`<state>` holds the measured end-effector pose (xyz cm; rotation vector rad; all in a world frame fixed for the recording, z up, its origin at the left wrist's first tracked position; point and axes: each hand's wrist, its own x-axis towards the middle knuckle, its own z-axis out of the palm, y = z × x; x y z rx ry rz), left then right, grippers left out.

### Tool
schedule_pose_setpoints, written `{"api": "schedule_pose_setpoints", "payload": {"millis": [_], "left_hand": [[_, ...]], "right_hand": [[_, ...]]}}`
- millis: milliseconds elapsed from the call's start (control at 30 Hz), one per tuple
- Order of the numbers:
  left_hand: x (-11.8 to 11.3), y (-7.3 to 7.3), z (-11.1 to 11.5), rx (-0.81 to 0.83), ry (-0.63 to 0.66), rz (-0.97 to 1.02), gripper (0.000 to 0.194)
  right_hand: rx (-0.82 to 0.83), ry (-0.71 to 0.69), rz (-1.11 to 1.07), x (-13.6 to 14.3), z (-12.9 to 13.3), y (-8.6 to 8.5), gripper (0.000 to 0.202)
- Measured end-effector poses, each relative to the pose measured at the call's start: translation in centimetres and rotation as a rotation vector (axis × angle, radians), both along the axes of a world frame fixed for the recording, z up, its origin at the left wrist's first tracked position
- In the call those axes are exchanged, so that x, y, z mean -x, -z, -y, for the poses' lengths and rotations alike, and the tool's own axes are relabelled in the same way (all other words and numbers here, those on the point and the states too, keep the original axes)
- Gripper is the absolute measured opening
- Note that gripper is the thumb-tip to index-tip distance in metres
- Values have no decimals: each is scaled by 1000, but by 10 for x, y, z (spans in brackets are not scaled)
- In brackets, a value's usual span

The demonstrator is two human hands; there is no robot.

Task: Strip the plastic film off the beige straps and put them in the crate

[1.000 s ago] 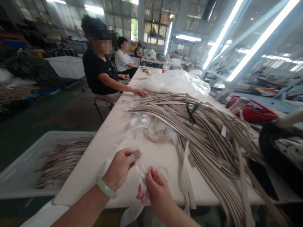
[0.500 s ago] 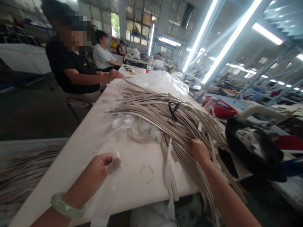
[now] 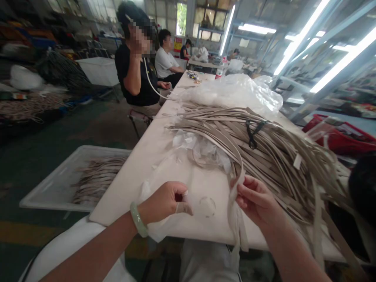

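Observation:
A large pile of beige-grey strips (image 3: pixel 273 145) lies across the table, with a black tie (image 3: pixel 253 133) around part of it. My right hand (image 3: pixel 254 196) pinches one strip (image 3: pixel 239 156), which arches up from the pile's near left side. My left hand (image 3: pixel 173 199), with covered fingertips and a green bangle (image 3: pixel 138 220) on the wrist, is closed in a pinch over the near part of the table; whitish, see-through material hangs by it, and what the fingertips hold is unclear. Crumpled white plastic (image 3: pixel 202 149) lies beyond my hands, beside the pile.
A white tub (image 3: pixel 79 160) of strips stands at the lower left of the table (image 3: pixel 126 184). Clear plastic sheeting (image 3: pixel 235 92) and a bottle (image 3: pixel 219 73) lie farther back. A person in black (image 3: pixel 136 78) sits at the left edge. A red basket (image 3: pixel 343 135) is at right.
My right hand has come off the pile and raised one strip. The view has swung left, showing more of the tub. The person in black has lifted a hand with a strip near the head.

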<state>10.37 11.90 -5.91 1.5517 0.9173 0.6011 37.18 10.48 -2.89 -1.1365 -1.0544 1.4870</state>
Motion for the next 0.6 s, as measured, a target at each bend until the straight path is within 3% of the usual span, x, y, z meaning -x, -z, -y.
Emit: {"api": "schedule_pose_setpoints", "payload": {"millis": [67, 167, 333, 500, 600], "left_hand": [[-1, -5, 2, -48, 18, -45, 38], [0, -10, 4, -69, 34, -59, 36], [3, -11, 6, -110, 46, -93, 35], [1, -11, 6, -165, 46, -72, 29], [3, -10, 8, -181, 95, -54, 28]], "right_hand": [[-94, -37, -54, 32, 8, 1, 23], [-189, -130, 18, 57, 10, 1, 16], [-143, -193, 69, 66, 9, 3, 23], [-147, -166, 131, 75, 18, 18, 21], [-60, -226, 14, 76, 12, 26, 30]]}}
